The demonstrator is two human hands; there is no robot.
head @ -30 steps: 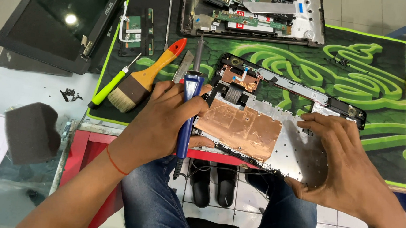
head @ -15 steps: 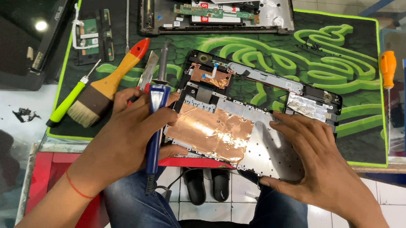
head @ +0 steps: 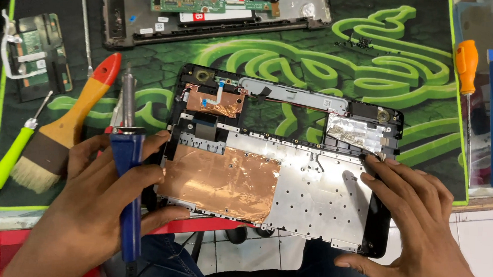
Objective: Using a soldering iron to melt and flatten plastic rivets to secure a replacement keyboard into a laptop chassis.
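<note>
Soldering iron (head: 126, 165) raised beside paintbrush (head: 64, 133)

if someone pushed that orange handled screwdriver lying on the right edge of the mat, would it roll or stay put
The orange screwdriver would probably roll: its handle looks rounded and its thin shaft lies flat on the green mat. The mat's surface may slow it. It looks stiff and light.

Got a paintbrush (head: 64, 130) and green-handled screwdriver (head: 8, 158) lying left on the green-patterned mat (head: 377, 55), orange screwdriver (head: 466, 63) far right, another opened laptop base (head: 208, 10) up top.
</note>
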